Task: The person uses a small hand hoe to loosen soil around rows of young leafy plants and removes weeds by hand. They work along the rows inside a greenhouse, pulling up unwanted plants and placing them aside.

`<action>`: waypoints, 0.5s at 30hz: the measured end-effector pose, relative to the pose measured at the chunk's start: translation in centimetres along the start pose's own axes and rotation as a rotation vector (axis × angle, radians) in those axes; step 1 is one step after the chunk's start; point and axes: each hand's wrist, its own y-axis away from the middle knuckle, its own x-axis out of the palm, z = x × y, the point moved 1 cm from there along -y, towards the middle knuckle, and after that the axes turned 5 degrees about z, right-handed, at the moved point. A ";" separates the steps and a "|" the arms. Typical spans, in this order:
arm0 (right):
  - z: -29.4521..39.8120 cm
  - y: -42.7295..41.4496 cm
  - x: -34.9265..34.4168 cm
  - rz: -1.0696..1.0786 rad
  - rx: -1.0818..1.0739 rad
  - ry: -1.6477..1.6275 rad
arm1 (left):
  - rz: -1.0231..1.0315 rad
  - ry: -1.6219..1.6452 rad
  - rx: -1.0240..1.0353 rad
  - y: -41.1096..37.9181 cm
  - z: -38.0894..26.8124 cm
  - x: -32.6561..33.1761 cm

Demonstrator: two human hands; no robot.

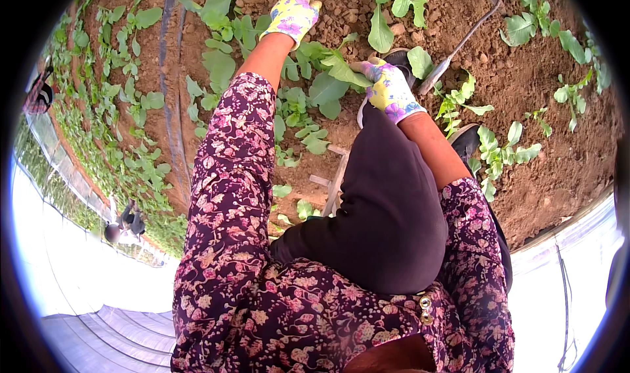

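My left hand (pixel 294 15), in a yellow floral glove, reaches over the soil at the top, fingers apart and nothing visible in them. Beside my raised knee is my right hand (pixel 391 88), in a matching glove. Its fingertips meet a broad green leaf (pixel 344 71) of a leafy plant; whether they grip it is unclear. Leafy seedlings (pixel 219 65) grow below and left of my left hand. Another plant (pixel 381 31) stands between and above the hands. A hand tool with a thin, hooked metal shaft (pixel 467 37) lies on the soil right of my right hand.
Dark shoes (pixel 465 139) rest among small plants (pixel 499 151). A wooden frame (pixel 335 183) is beside my leg. Dark plastic strip or tubing (pixel 172 77) runs along the soil at left. Further off are plant rows (pixel 108 107) and two people (pixel 129 220), (pixel 40 95) near sheeting.
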 end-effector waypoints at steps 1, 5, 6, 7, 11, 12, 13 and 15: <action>-0.3 0.1 -0.1 -0.029 -0.002 -0.014 | -0.003 -0.146 -0.016 -0.2 -0.5 -0.1; -0.3 0.4 -0.6 -0.123 0.093 -0.066 | 0.148 -0.451 0.259 1.2 -3.1 1.4; -0.2 0.8 -1.0 -0.158 0.109 -0.067 | 0.182 -0.535 0.334 1.2 -3.4 2.1; -0.2 1.2 -1.7 -0.194 0.127 -0.063 | 0.209 -0.484 0.276 1.0 -3.4 2.8; -0.5 4.7 -6.5 -0.125 0.266 -0.065 | 0.303 -0.284 0.144 0.8 -4.2 2.5; -0.7 6.4 -8.0 -0.122 0.307 -0.060 | 0.354 -0.295 0.222 0.2 -3.7 2.7; -0.2 7.9 -9.4 -0.109 0.325 -0.066 | 0.400 -0.315 0.275 0.3 -2.9 2.4; 1.0 12.1 -12.2 -0.119 0.437 -0.048 | 0.307 -0.152 0.168 0.1 -2.9 3.1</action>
